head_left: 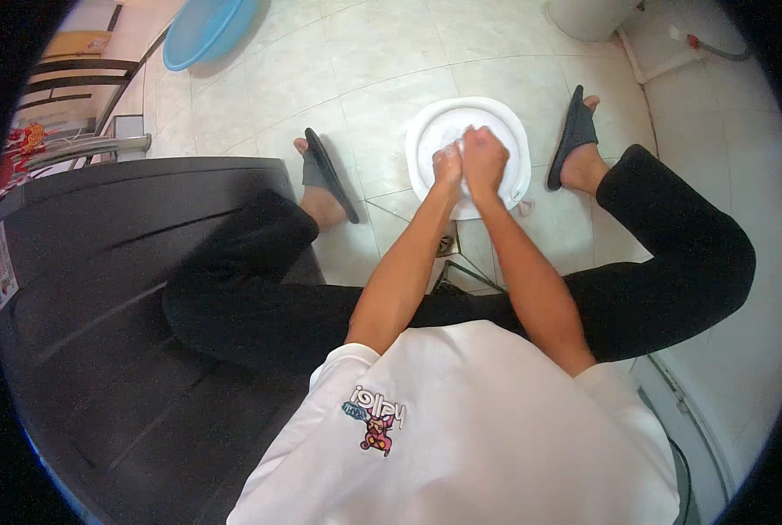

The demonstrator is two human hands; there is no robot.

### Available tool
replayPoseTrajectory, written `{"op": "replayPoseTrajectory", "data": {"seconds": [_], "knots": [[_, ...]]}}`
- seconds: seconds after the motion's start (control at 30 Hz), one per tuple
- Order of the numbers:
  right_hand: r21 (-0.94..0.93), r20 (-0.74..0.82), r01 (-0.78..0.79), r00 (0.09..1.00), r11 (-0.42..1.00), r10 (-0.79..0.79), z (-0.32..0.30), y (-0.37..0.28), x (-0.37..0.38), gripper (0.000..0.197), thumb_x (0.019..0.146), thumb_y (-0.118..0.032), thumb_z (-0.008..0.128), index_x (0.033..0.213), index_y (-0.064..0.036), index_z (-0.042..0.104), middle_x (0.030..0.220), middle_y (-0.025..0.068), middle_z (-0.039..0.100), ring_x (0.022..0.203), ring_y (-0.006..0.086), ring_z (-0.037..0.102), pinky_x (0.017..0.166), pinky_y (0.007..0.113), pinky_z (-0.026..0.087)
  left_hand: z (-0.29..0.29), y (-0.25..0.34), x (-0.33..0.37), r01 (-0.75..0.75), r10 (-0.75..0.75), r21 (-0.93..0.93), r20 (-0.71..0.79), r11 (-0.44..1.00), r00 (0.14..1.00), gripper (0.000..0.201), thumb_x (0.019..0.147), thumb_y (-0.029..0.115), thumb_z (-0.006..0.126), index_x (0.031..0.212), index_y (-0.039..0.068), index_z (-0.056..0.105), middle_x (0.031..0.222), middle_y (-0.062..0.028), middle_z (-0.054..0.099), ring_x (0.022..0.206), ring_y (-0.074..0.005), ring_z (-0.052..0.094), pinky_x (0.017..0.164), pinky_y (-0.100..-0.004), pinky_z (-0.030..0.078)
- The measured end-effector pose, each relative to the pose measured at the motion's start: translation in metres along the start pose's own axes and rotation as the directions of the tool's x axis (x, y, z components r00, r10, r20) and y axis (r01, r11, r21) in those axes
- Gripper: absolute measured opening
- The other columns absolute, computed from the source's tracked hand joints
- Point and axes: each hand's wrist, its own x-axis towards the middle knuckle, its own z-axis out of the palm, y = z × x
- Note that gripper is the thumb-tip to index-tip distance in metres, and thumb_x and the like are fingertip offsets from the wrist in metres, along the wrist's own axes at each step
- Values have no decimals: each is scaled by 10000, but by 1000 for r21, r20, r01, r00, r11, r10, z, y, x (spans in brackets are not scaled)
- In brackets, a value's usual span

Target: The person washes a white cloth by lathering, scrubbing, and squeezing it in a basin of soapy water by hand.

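Observation:
A white basin (520, 179) stands on the tiled floor between my feet, with white content inside it that may be suds or wet cloth. Both arms reach forward over it. My left hand (448, 166) is closed in a fist above the middle of the basin. Right beside it, pressed close, my right hand (485, 159) is also closed, its knuckles a little farther forward. A bit of white shows around the fingers, but what they grip is mostly hidden and blends with the basin.
A blue basin (205, 33) sits at the far left. Beside my left leg stands a large dark grey panel (137, 227). A floor drain (446, 243) lies just this side of the white basin. At the far right are a white rounded fixture (588, 17) and a hose (715, 48).

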Motion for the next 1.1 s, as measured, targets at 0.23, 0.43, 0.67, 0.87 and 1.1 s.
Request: {"op": "replayPoseTrajectory", "data": {"seconds": [0.23, 0.43, 0.67, 0.87, 1.1], "knots": [[76, 201, 185, 960, 980, -197, 10, -66, -62, 267, 806, -291, 622, 722, -38, 608, 646, 219, 603, 619, 433, 602, 593, 498, 481, -35, -64, 69, -588, 469, 312, 381, 746, 797, 402, 901, 324, 538, 1131, 0, 598, 1076, -106, 628, 916, -250, 606, 834, -389, 476], [-17, 6, 95, 995, 995, -95, 11, -35, -21, 273, 851, -270, 592, 690, -50, 581, 651, 190, 617, 642, 419, 612, 600, 491, 479, -22, -67, 75, -595, 534, 53, 381, 802, 755, 410, 920, 334, 510, 1158, 10, 589, 1086, -105, 629, 915, -248, 611, 835, -392, 484], [-156, -55, -26, 998, 987, 18, -4, 4, 7, 284, 872, -282, 565, 716, -46, 589, 679, 193, 628, 669, 419, 613, 610, 486, 476, 4, -29, 21, 143, -109, -486, 99, 862, 989, 416, 936, 354, 488, 1152, 15, 599, 1102, -115, 628, 981, -202, 607, 782, -347, 510], [-73, 176, 106, 980, 992, -92, 14, -57, -48, 298, 849, -321, 588, 700, -65, 619, 692, 193, 635, 680, 423, 613, 642, 483, 491, -36, -96, 65, -140, 190, -365, 106, 921, 976, 285, 899, 379, 482, 985, 123, 571, 945, -77, 585, 845, -235, 574, 770, -399, 489], [6, 165, 220, 962, 976, -218, 14, -34, -45, 264, 843, -298, 601, 707, -73, 624, 691, 185, 634, 661, 412, 613, 624, 477, 488, -34, -67, 26, 459, 691, -873, 435, 166, 578, 376, 911, 389, 468, 1102, 81, 570, 941, -82, 598, 811, -218, 575, 748, -358, 496]]}}
